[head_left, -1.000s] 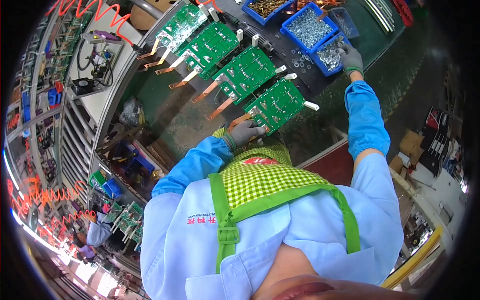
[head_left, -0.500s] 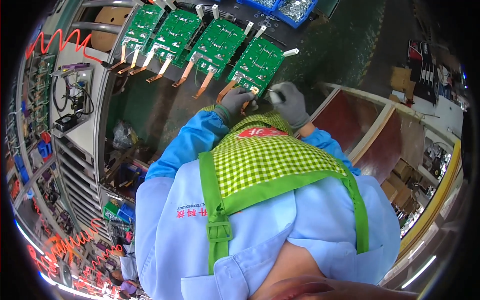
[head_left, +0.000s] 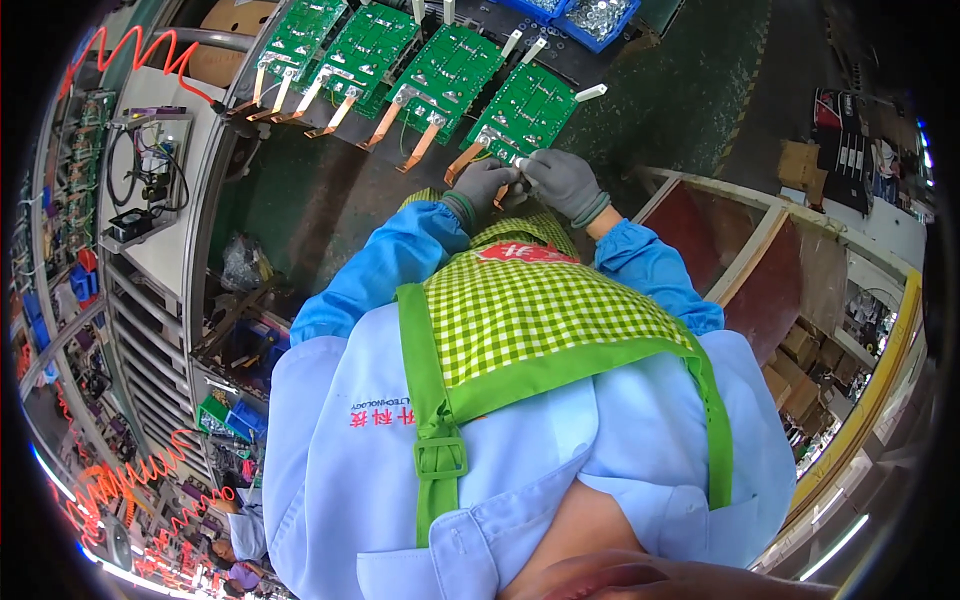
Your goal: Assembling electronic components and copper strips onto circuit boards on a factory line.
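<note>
Several green circuit boards lie in a slanting row along the bench. Both my gloved hands work at the near end of the rightmost circuit board [head_left: 525,112]. My left hand [head_left: 480,187] is closed around a copper strip [head_left: 501,194] at that end, its bent tip showing past the fingers. Pinched together, the fingers of my right hand [head_left: 563,186] meet the board's near edge beside the left hand; a small pale piece shows at their tips, too small to name. Another copper strip [head_left: 463,160] sticks out just left of my left hand.
The neighbouring circuit board [head_left: 450,75] also has copper strips jutting toward me. White posts [head_left: 591,93] stand at the boards' far corners. Blue bins [head_left: 600,22] of small metal washers stand at the back. A red coiled hose [head_left: 140,50] hangs at far left.
My right hand has moved left and down to the board's near edge, beside my left hand. My left hand has stayed at the copper strip. The whole view has shifted slightly.
</note>
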`<state>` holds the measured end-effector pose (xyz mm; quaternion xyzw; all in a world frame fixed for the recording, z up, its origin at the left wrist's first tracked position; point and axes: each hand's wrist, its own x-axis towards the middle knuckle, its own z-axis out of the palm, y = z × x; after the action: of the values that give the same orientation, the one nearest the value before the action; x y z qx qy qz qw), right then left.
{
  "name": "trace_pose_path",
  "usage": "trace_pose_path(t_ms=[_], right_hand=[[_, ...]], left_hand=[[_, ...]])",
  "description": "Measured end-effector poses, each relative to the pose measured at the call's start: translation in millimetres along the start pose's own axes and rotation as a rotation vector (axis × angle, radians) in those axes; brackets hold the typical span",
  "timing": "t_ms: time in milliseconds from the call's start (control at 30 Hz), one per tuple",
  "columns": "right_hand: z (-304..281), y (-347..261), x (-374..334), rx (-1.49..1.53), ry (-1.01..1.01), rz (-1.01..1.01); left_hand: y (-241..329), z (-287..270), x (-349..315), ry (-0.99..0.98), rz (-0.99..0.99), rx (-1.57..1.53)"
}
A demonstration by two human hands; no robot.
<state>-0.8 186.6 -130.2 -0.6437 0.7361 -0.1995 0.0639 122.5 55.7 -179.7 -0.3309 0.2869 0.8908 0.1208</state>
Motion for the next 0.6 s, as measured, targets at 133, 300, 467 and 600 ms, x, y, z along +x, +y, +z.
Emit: trace_pose_path(t_ms=[133,300,467,600], right_hand=[[-4.4,-7.3,-5.4,0.152,0.063,0.162],[-18.2,-21.3,8.8,0.596,0.113,0.71],[1.2,-15.8,11.3,0.276,0.188,0.394],[1.2,-17.2,10.7,0.05,0.03,0.347]], left_hand=[[3.3,-0.4,-4.9,-0.014,-0.015,-0.041],[-1.4,4.2,-8.8,-0.007,0.003,-0.155],[-1.1,14.2,-11.5,-0.009,0.031,-0.158],[-8.7,5.0,-4.1,0.012,0.058,-0.154]])
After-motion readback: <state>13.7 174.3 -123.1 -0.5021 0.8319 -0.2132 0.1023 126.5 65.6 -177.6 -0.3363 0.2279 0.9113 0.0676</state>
